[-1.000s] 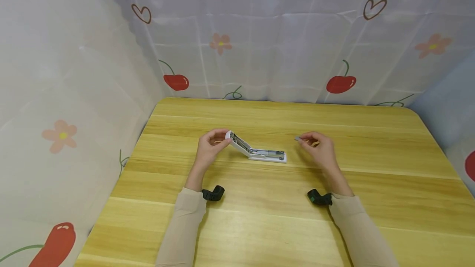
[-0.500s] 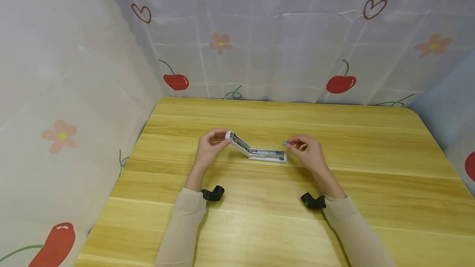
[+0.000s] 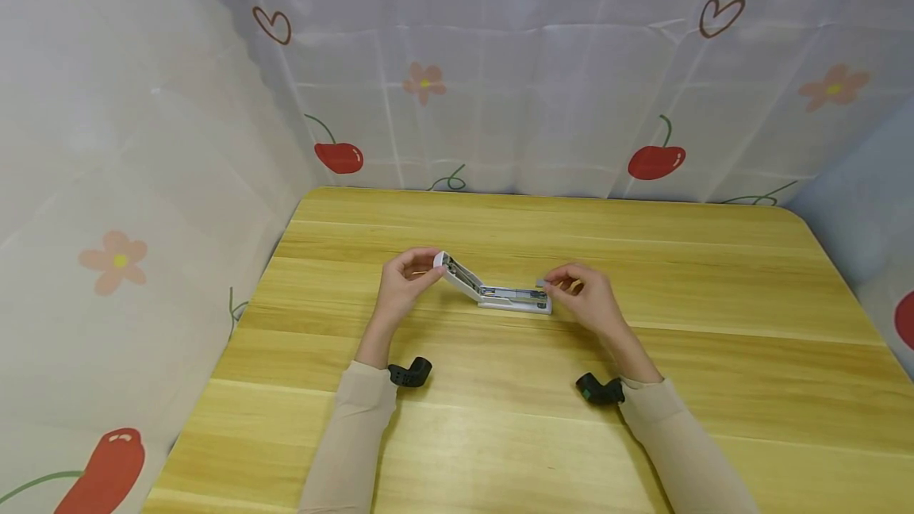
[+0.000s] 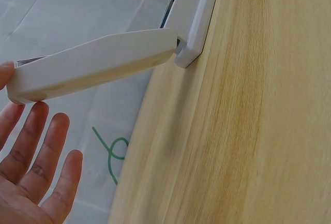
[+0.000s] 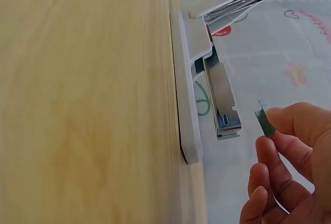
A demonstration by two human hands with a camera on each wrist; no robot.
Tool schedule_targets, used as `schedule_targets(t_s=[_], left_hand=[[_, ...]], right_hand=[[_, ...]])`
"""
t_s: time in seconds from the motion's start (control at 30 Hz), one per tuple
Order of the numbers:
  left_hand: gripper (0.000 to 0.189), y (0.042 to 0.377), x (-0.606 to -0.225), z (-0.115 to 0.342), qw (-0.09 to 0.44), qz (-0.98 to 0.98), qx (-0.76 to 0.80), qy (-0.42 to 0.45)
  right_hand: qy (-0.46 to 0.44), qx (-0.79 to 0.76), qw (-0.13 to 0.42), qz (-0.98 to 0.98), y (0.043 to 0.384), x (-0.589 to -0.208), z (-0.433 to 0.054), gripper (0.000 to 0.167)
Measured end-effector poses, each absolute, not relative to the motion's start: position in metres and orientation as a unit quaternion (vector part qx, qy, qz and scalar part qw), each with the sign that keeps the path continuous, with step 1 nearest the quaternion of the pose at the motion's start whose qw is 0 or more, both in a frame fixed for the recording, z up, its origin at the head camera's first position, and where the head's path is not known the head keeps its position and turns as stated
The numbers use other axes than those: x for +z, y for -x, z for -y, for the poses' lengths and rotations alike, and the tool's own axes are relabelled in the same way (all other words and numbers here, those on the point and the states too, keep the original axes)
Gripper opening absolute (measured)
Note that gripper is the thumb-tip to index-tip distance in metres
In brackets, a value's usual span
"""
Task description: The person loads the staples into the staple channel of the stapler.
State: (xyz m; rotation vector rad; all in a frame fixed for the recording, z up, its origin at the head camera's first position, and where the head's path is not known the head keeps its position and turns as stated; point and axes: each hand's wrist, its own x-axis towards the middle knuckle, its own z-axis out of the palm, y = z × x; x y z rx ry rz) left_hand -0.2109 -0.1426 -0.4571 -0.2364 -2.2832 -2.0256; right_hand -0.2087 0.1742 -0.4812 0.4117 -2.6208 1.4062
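A white stapler (image 3: 510,307) lies on the table with its top cover swung up to the left. My left hand (image 3: 403,288) pinches the raised end of that cover (image 4: 98,61) between thumb and fingers; in the left wrist view the other fingers spread below it. In the right wrist view the metal staple channel (image 5: 221,89) stands exposed above the base. My right hand (image 3: 589,296) pinches a short strip of staples (image 5: 265,122) between thumb and index finger. The strip is held just above the channel's right end, apart from it in the right wrist view.
The wooden table (image 3: 500,435) runs back to a printed curtain (image 3: 514,101) with cherries and flowers. Another curtain (image 3: 178,165) borders the left side. Black wrist cameras (image 3: 411,373) sit on both forearms.
My right hand has moved left and slightly nearer with the staple strip, from right of the stapler to above its right end. The left hand and the stapler have stayed still.
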Motion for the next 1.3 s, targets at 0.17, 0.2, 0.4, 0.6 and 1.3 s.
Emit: schedule_targets(t_s=[0.17,0.2,0.4,0.6,1.3], left_hand=[[0.030,0.2114,-0.4584,0.1427,0.038,0.742,-0.665,0.077],[0.030,0.2114,-0.4585,0.1427,0.038,0.742,-0.665,0.077],[0.031,0.2122,-0.4589,0.1428,0.038,0.740,-0.667,0.078],[0.031,0.2125,-0.4590,0.1433,0.037,0.740,-0.667,0.079],[0.031,0.2116,-0.4566,0.1425,0.037,0.743,-0.664,0.074]], right_hand=[[-0.142,0.460,0.054,0.875,0.2080,-0.4809,-0.1737,0.008],[-0.143,0.459,0.052,0.875,0.2081,-0.4808,-0.1734,0.008],[-0.152,0.456,0.038,0.876,0.2092,-0.4820,-0.1736,0.007],[-0.162,0.445,0.031,0.880,0.2099,-0.4833,-0.1739,0.007],[-0.186,0.410,0.031,0.892,0.2077,-0.4806,-0.1727,0.007]])
